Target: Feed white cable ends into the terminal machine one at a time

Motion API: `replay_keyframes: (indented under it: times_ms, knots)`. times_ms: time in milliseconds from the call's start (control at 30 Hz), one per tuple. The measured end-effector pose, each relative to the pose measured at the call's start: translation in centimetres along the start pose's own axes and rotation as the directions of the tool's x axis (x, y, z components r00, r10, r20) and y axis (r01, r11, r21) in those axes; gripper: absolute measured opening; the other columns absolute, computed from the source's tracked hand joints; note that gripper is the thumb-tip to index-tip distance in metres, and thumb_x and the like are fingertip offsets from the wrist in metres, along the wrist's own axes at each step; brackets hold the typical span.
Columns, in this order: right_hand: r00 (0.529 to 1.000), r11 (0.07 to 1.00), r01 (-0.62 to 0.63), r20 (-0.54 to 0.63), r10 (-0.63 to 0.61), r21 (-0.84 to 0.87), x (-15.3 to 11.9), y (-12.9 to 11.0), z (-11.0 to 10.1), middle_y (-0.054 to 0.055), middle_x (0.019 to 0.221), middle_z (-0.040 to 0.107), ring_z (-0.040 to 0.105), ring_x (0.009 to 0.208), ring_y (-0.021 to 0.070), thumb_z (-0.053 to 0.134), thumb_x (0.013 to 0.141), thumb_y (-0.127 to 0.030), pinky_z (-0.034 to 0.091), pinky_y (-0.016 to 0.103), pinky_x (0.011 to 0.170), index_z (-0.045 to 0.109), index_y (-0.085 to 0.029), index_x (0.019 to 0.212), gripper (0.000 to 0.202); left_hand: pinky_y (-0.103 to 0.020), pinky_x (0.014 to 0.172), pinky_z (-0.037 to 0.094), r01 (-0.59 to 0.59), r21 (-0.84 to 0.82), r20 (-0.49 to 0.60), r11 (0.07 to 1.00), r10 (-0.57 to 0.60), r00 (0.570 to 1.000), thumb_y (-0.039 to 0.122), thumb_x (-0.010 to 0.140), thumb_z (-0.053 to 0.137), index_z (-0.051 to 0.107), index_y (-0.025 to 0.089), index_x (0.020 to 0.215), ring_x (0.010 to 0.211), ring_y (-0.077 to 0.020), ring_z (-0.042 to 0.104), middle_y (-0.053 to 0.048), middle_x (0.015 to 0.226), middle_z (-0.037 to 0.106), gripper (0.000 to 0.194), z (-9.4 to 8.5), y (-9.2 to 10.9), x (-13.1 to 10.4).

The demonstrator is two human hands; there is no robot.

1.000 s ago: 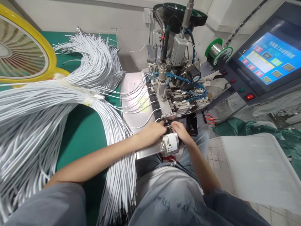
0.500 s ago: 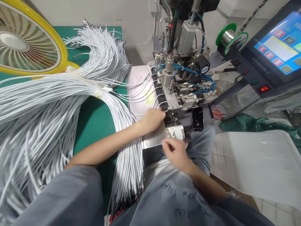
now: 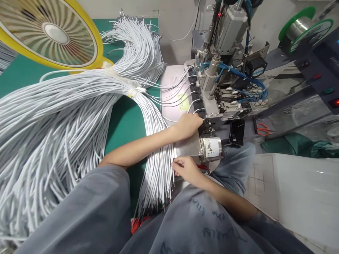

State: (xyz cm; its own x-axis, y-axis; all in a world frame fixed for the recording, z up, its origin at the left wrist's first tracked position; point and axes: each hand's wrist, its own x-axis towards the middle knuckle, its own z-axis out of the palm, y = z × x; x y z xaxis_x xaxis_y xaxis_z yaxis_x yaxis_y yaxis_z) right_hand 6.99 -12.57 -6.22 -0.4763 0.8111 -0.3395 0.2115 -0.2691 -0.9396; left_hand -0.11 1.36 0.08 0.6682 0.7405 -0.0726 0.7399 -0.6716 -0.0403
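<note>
Left hand (image 3: 188,124) is resting curled at the machine (image 3: 217,102), grip unclear. Right hand (image 3: 185,167) is pinching one wire from the bundle (image 3: 156,155).

Green mat (image 3: 124,123) open between cable bundle (image 3: 66,106) and machine (image 3: 219,91), fan (image 3: 53,35) possibly blocking far-left
</note>
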Motion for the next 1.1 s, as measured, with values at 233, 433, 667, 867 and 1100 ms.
replay_keyframes:
  times_ms: [233,433,667,867,1100]
  knots:
    - [0.957,0.896,0.072,-0.223,-0.186,-0.438,-1.8,-1.6,-1.7,0.0,0.065,0.053,0.047,0.061,0.0125,0.042,0.078,-0.016,0.033,0.024,0.059,0.054,-0.019,0.069,0.015,-0.029,0.053,0.037,0.001,0.012,0.012,1.0,-0.001,1.0,0.001,0.076,0.042,0.066,0.008,0.075,0.069,-0.0239,0.064,-0.016,0.073,0.065,0.025,-0.6,0.3,-0.4]
    - [0.963,0.949,0.033,-0.245,-0.115,-0.313,-3.2,-2.9,-6.2,-0.005,0.053,0.044,0.04,0.051,0.0106,0.041,0.085,-0.025,0.032,0.023,0.051,0.053,-0.018,0.072,0.019,-0.026,0.055,0.036,-0.211,-0.336,-0.102,0.918,0.188,0.977,0.022,0.091,0.04,0.065,0.013,0.076,0.064,-0.0159,0.061,-0.007,0.073,0.065,0.03,-1.8,2.4,-1.2]
    - [0.798,0.982,0.161,-0.573,-0.186,-0.094,-2.4,-3.8,-12.9,-0.002,0.062,0.053,0.049,0.057,0.0103,0.062,0.069,-0.03,0.04,0.022,0.052,0.055,-0.017,0.072,0.015,-0.024,0.068,0.043,-0.322,-0.643,-0.235,0.695,0.222,0.946,0.034,0.096,0.039,0.064,0.012,0.1,0.077,-0.0146,0.061,-0.007,0.087,0.066,0.034,-1.9,2.7,-1.2]
    - [0.695,0.916,0.387,-0.686,-0.217,0.102,-1.6,-4.3,-12.8,0.0,0.068,0.059,0.056,0.061,0.0117,0.067,0.066,-0.03,0.049,0.027,0.06,0.057,-0.019,0.079,0.02,-0.025,0.072,0.045,-0.377,-0.67,-0.4,0.64,0.116,0.909,0.022,0.093,0.044,0.062,0.013,0.105,0.081,-0.0143,0.06,-0.006,0.087,0.065,0.023,-0.7,2.3,-0.4]
    - [0.677,0.868,0.469,-0.697,-0.235,0.164,-1.2,-4.1,-12.0,0.001,0.068,0.058,0.053,0.06,0.0115,0.059,0.077,-0.034,0.046,0.027,0.059,0.063,-0.018,0.078,0.017,-0.022,0.067,0.044,-0.391,-0.71,-0.432,0.585,0.076,0.899,0.017,0.09,0.047,0.066,0.014,0.09,0.069,-0.0107,0.056,-0.003,0.076,0.061,0.02,-1.1,2.4,-0.4]
